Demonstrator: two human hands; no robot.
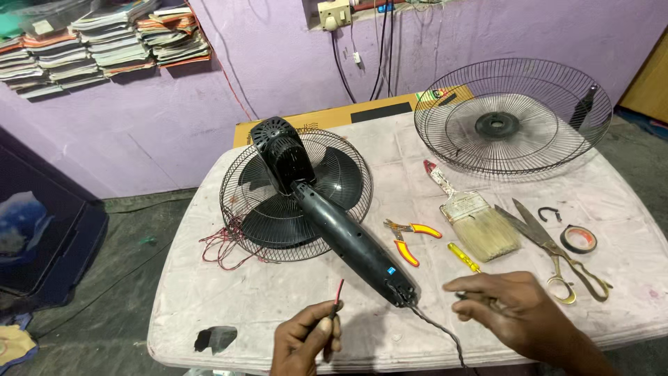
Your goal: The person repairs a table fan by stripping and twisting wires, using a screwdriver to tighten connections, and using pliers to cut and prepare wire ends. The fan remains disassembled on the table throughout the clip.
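Head view: one fan (306,202), one loose grille (513,115), one brush (473,223), pliers (407,237), scissors (557,254), tape roll (579,239) on worktop (278,299). Left hand (306,338) grip pinches red wire (338,292); right hand (504,306) grip: cannot tell.

A purple wall (209,76) runs behind the table (209,292), whose white top is stained and chipped at the near edge. The floor (125,244) is dark grey concrete. A shelf (104,42) at upper left carries stacked papers and books. A socket (334,14) sits high on the wall with black cables (379,56) hanging from it. A dark cabinet (42,237) stands at left, a wooden panel (650,83) at right
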